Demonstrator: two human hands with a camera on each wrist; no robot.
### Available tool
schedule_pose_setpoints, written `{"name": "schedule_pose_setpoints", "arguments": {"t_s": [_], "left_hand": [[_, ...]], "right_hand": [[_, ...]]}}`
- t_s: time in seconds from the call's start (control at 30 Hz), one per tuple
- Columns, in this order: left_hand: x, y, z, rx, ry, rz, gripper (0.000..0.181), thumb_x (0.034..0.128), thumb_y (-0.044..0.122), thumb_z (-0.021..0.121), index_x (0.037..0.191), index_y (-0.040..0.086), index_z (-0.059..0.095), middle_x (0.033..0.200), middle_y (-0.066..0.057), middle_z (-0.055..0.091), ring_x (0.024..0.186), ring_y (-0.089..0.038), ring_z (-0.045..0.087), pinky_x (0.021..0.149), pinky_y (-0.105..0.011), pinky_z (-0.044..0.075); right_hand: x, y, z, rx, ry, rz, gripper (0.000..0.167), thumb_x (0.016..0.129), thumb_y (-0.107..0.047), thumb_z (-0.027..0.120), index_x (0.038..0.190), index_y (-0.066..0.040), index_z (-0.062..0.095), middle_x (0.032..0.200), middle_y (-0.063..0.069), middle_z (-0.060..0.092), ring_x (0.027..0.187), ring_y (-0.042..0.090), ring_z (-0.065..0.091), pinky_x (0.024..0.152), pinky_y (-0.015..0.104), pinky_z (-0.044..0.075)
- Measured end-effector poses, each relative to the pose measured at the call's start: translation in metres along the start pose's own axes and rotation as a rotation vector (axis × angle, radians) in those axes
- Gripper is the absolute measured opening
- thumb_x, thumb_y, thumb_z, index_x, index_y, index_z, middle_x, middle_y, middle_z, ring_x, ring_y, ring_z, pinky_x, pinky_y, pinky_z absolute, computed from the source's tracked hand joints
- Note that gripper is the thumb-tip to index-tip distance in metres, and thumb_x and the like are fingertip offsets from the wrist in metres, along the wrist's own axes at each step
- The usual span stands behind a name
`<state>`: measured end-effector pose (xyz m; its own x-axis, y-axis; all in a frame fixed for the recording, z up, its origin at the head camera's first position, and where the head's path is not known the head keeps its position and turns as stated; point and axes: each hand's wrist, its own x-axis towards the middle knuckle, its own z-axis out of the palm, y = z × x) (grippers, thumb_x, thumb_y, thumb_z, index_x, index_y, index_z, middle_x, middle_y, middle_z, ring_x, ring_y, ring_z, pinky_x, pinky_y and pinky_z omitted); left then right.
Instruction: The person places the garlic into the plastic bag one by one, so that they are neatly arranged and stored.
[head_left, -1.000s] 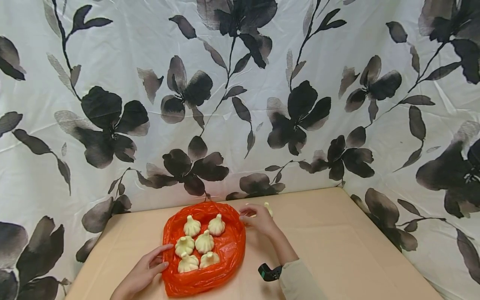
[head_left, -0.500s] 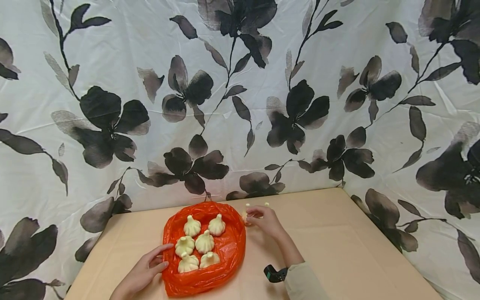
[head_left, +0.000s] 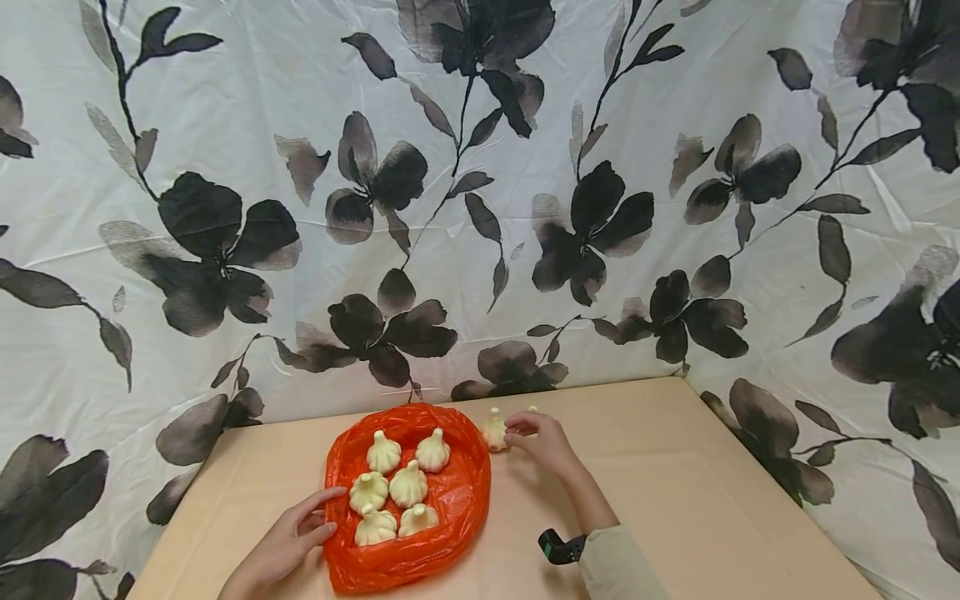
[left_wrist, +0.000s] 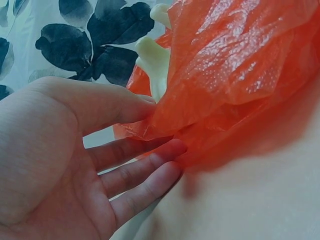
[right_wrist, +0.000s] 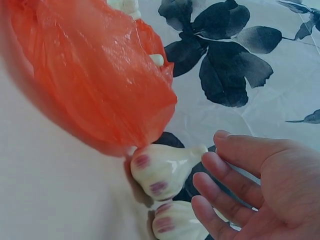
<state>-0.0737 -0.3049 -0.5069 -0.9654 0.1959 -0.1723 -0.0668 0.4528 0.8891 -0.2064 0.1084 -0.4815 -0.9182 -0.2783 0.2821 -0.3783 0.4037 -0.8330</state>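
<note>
A red plastic bag (head_left: 450,525) with its mouth spread wide stands on the table. Several garlic bulbs (head_left: 408,484) sit inside it, stems up. At the bag's left side, my left hand (head_left: 281,546) pinches a fold of the plastic between thumb and fingers (left_wrist: 142,172). To the right of the bag, my right hand (head_left: 547,446) holds nothing, its fingers loosely bent beside the stem of a garlic bulb (right_wrist: 162,170). That bulb stands close against the bag. A second garlic bulb (right_wrist: 177,220) is partly hidden behind my right fingers.
A tan table (head_left: 675,500) lies under everything. Behind it hangs a white cloth (head_left: 247,125) printed with dark flowers, close to the two loose bulbs. A black wrist strap device (head_left: 561,547) is on my right forearm.
My right hand has drawn back to the right from the bag's edge, and the garlic bulb beside the bag has come into sight. My left hand has stayed in place.
</note>
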Motion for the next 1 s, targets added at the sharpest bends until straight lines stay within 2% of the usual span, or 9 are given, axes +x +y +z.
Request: {"name": "schedule_pose_setpoints", "arguments": {"t_s": [0.13, 0.43, 0.6, 0.73, 1.0], "left_hand": [[0.002, 0.001, 0.001, -0.004, 0.003, 0.003, 0.058, 0.0943, 0.025, 0.06, 0.145, 0.006, 0.039, 0.146, -0.026, 0.039, 0.11, -0.027, 0.054, 0.082, -0.02, 0.049], [0.006, 0.003, 0.003, 0.002, 0.016, 0.023, 0.058, 0.0951, 0.025, 0.059, 0.146, 0.005, 0.038, 0.148, -0.027, 0.037, 0.116, -0.031, 0.055, 0.087, -0.024, 0.052], [0.009, 0.004, 0.006, -0.012, 0.03, 0.008, 0.058, 0.0947, 0.025, 0.06, 0.146, 0.006, 0.039, 0.148, -0.028, 0.036, 0.117, -0.033, 0.055, 0.092, -0.039, 0.053], [0.01, 0.004, 0.008, -0.019, 0.044, 0.008, 0.058, 0.095, 0.025, 0.059, 0.146, 0.007, 0.039, 0.149, -0.027, 0.035, 0.121, -0.038, 0.052, 0.095, -0.045, 0.051], [0.014, 0.003, 0.012, -0.037, 0.055, 0.038, 0.057, 0.0967, 0.025, 0.057, 0.146, 0.006, 0.037, 0.15, -0.027, 0.034, 0.123, -0.038, 0.052, 0.091, -0.034, 0.053]], "right_hand": [[0.004, 0.006, -0.004, -0.011, 0.005, -0.024, 0.021, 0.083, -0.006, 0.073, 0.102, 0.001, 0.07, 0.092, 0.01, 0.072, 0.081, 0.016, 0.065, 0.076, 0.025, 0.054], [0.012, 0.019, -0.014, 0.037, -0.003, 0.036, 0.021, 0.082, -0.008, 0.075, 0.102, -0.001, 0.071, 0.094, 0.008, 0.072, 0.084, 0.017, 0.066, 0.075, 0.02, 0.053], [0.015, 0.027, -0.019, 0.075, -0.001, 0.047, 0.02, 0.083, -0.007, 0.074, 0.101, 0.0, 0.071, 0.094, 0.012, 0.072, 0.084, 0.021, 0.066, 0.074, 0.021, 0.053], [0.018, 0.029, -0.022, 0.091, -0.009, 0.033, 0.022, 0.083, -0.006, 0.074, 0.102, 0.002, 0.07, 0.093, 0.016, 0.072, 0.084, 0.024, 0.067, 0.074, 0.021, 0.052], [0.025, 0.039, -0.03, 0.053, 0.014, 0.017, 0.025, 0.082, -0.008, 0.075, 0.104, 0.003, 0.07, 0.094, 0.015, 0.073, 0.086, 0.025, 0.067, 0.078, 0.023, 0.051]]}}
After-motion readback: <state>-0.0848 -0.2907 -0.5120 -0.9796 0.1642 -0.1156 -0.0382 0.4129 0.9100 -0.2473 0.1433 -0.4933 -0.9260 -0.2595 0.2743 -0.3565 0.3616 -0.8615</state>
